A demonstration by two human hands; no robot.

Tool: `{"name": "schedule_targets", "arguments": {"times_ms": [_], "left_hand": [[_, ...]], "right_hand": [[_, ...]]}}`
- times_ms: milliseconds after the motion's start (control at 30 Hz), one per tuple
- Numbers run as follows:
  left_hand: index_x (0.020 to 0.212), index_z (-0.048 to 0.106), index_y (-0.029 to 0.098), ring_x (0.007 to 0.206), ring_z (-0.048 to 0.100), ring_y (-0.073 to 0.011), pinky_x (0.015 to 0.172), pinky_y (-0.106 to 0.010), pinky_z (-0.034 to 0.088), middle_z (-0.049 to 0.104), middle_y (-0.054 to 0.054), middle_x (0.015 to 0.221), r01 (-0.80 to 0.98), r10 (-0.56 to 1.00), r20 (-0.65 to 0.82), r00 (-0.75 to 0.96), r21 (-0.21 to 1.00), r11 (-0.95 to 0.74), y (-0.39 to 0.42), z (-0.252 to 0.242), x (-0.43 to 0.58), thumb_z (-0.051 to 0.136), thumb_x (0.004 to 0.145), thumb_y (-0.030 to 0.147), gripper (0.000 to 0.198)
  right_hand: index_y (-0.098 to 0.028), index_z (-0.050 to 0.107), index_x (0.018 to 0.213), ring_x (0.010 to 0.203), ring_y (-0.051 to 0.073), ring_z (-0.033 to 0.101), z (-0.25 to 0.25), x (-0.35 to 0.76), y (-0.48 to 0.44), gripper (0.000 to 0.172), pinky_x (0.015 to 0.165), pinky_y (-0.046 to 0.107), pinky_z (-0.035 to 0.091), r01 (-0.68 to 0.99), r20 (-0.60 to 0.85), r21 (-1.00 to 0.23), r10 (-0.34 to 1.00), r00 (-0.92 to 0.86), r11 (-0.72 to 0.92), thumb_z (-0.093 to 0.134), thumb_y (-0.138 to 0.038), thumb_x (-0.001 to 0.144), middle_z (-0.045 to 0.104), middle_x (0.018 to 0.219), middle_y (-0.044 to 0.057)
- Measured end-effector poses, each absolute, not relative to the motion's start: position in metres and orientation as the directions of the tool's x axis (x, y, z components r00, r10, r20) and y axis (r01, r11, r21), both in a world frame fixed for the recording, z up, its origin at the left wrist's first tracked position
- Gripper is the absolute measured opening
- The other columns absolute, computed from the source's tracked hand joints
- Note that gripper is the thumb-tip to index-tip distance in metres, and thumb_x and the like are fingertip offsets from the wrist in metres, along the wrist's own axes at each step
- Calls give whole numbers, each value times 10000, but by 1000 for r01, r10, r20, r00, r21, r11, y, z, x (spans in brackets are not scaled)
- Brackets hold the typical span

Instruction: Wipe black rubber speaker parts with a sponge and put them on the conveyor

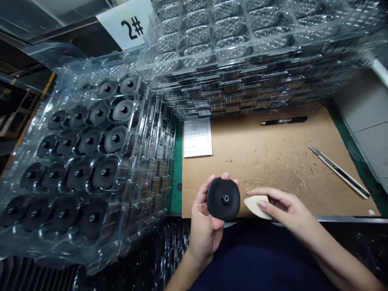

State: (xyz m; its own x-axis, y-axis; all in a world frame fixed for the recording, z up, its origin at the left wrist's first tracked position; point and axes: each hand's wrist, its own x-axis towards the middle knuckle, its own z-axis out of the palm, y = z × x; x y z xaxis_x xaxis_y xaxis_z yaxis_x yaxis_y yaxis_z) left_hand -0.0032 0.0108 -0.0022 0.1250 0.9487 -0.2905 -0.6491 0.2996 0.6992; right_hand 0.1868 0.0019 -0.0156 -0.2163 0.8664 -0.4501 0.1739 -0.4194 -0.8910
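Note:
My left hand (202, 230) is shut around a black rounded-square moulded part (223, 199), holding it up with its central stud facing me. My right hand (285, 208) holds a cream wedge-shaped sponge (257, 206) under its fingers, pressed near the part's right edge. The sponge's underside and most of the part's back are hidden. Both hands are over the front edge of a brown cardboard sheet (266, 161).
A transparent plastic tray (91, 145) holding rows of similar black parts lies at left, and a tall stack of transparent trays (242, 60) stands behind. On the cardboard lie a printed paper form (197, 137), a black pen (283, 120) and a utility knife (339, 172).

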Motion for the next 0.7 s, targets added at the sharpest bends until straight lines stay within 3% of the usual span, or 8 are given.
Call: {"name": "schedule_targets", "arguments": {"times_ms": [133,233,333,400,500,633,700], "left_hand": [[1193,555,287,1133,562,-294,1017,-429,404,577,-74,1283,-649,941,-300,155,687,325,11,0,0,777,583,355,652],[1203,548,278,1138,562,-250,993,-332,433,588,-62,1267,-647,938,-309,158,685,334,9,1,2,779,585,357,664],[1183,562,273,1147,552,-235,1009,-317,413,613,-49,1219,-637,915,-357,188,665,390,7,1,3,773,618,346,608],[1158,574,273,1124,566,-260,1023,-379,402,620,-45,1188,-626,899,-399,179,659,417,6,2,3,781,616,336,584],[1133,583,279,1101,576,-278,991,-406,432,626,-47,1158,-628,890,-446,97,666,402,5,2,5,820,541,355,642],[1106,613,252,1116,566,-272,1012,-380,417,651,-61,1103,-642,875,-473,105,640,422,7,5,9,818,554,347,597],[1111,613,264,1085,590,-280,1002,-395,429,649,-54,1118,-661,883,-447,142,622,421,8,6,8,830,537,328,617]], "right_hand": [[-246,648,1052,926,168,618,-5,181,6,240,725,247,522,268,-302,-923,951,-65,-275,524,-336,868,658,1038,44],[-265,613,1107,905,142,599,20,168,13,258,692,221,503,339,4,-941,1000,-16,10,541,-235,861,631,1036,30],[-197,580,1153,887,130,582,39,151,19,310,802,251,497,321,306,-885,940,-147,338,531,-141,851,622,1002,47],[-159,587,1126,862,117,577,45,142,23,287,819,247,494,281,299,-879,905,-304,385,493,-105,859,624,953,48],[-172,620,1053,808,88,576,48,135,30,249,759,205,499,288,147,-912,888,-435,292,463,-99,873,616,899,23],[-125,592,1125,864,123,577,44,134,31,282,809,260,496,331,354,-840,897,-266,430,474,-103,870,627,932,62],[-118,590,1122,868,118,577,42,141,25,282,818,253,492,279,369,-842,871,-324,461,489,-85,860,635,936,62]]}}
